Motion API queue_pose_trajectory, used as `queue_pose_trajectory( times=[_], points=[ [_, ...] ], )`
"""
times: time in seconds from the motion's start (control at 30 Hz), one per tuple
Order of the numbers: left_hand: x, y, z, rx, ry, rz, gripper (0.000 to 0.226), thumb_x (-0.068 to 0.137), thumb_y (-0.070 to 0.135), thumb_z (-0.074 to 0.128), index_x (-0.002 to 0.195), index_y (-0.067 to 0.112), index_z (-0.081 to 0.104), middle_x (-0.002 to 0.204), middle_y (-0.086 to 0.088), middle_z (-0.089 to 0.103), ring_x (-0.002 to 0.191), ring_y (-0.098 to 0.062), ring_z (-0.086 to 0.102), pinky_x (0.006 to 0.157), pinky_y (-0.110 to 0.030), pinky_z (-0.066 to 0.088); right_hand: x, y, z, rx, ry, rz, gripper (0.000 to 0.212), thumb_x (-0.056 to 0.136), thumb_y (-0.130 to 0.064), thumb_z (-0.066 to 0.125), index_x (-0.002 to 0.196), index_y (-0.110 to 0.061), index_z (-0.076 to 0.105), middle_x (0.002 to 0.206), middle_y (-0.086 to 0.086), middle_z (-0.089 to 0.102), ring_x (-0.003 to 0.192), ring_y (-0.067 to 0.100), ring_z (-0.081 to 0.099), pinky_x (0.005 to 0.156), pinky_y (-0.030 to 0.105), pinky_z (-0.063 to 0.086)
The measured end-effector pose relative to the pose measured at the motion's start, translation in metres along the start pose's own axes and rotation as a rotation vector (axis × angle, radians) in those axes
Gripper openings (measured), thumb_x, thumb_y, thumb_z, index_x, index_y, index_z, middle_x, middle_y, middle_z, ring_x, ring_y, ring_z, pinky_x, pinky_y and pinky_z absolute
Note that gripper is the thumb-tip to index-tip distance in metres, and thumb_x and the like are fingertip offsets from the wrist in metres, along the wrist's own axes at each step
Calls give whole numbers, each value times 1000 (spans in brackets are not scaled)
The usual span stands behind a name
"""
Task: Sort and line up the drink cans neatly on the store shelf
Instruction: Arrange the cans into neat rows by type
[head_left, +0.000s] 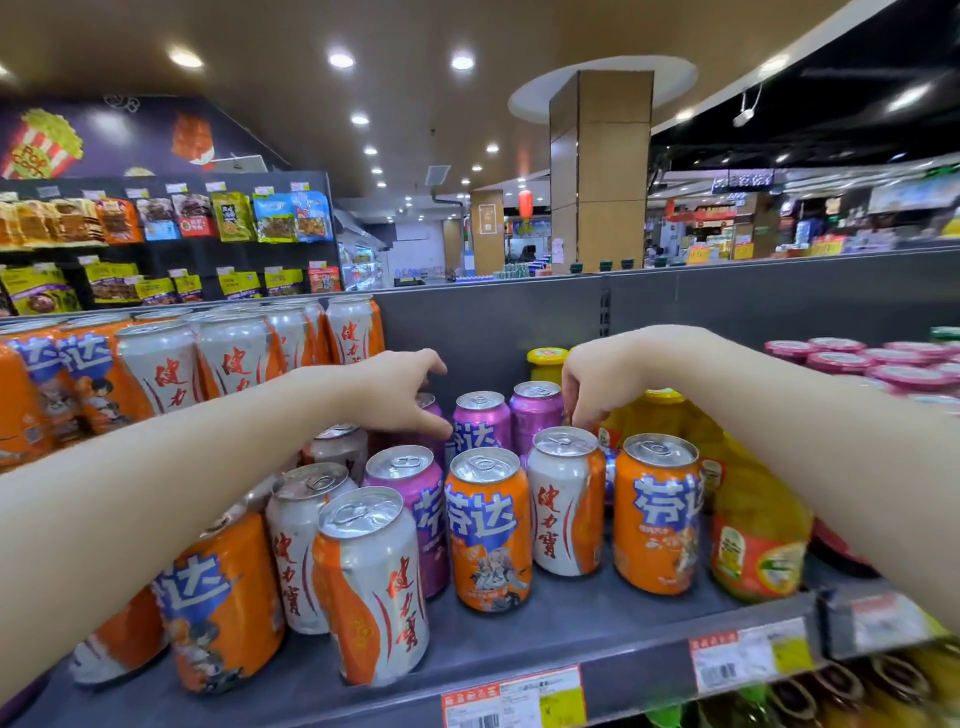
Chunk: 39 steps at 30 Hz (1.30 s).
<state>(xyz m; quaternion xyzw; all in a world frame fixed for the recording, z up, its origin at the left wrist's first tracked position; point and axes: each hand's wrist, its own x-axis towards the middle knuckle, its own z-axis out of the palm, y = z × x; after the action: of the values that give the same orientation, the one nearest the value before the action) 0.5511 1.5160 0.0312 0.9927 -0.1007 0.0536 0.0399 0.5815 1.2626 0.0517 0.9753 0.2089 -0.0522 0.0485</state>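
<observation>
Mixed drink cans stand loosely on the grey shelf (597, 618): orange cans (488, 530) (657, 514), white-and-orange cans (566, 501) (371, 587) and purple cans (480, 418) (535, 410). My left hand (400, 395) reaches to the back row and curls round a purple can (428, 402), which it mostly hides. Just behind the white-and-orange can, my right hand (592, 384) hangs with its fingers pointing down. Whatever its fingertips touch or hold is hidden.
Neat rows of orange and white-and-orange cans (156, 364) fill the shelf at left. Yellow juice bottles (748, 525) stand at right, with pink-lidded cups (883, 364) beyond. The shelf's back wall (493, 322) is close behind. Price tags (514, 696) line the front edge.
</observation>
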Motion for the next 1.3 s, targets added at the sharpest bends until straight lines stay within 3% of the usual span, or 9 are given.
queue_pose_trajectory(
  times=[0.23,0.4,0.5,0.77,1.13,1.3],
  points=[
    [6,41,-18,-143,117,187,59,86,44,80,137,34,52,129,7,63,119,-15,60,99,-33,49,4,-8,13,-129,-188,-16,38,96,-24,69,131,-11,66,122,8,71,110,22,67,86,29,54],
    [2,58,-19,-126,76,241,46,88,40,77,130,36,58,122,9,65,110,-10,63,94,-30,52,18,-7,20,-272,-284,-2,48,92,-32,72,136,-16,61,130,6,66,117,26,63,102,38,51],
    [-2,62,-20,-145,83,244,44,89,39,76,129,35,59,119,9,66,106,-8,65,90,-27,53,23,-7,26,-384,-260,16,48,92,-35,71,135,-18,62,124,5,68,114,27,64,103,44,53],
    [-16,62,-19,-202,116,237,40,90,40,74,127,33,61,114,10,68,101,-4,65,86,-25,54,17,-6,34,-293,-177,-58,37,95,-23,70,130,-12,65,122,8,70,110,25,67,98,39,55],
    [-34,57,-26,-271,236,183,36,94,41,71,126,28,61,108,11,69,99,-7,67,82,-27,58,-15,4,2,-43,19,-64,59,79,-31,83,133,-22,61,103,-9,65,94,10,62,83,29,56],
    [-40,66,-19,-283,215,190,39,92,42,72,127,30,60,108,12,69,98,-6,67,85,-28,56,-23,11,-3,89,114,-59,63,78,-35,84,136,-22,61,116,-6,66,103,13,64,86,31,59]
  ],
)
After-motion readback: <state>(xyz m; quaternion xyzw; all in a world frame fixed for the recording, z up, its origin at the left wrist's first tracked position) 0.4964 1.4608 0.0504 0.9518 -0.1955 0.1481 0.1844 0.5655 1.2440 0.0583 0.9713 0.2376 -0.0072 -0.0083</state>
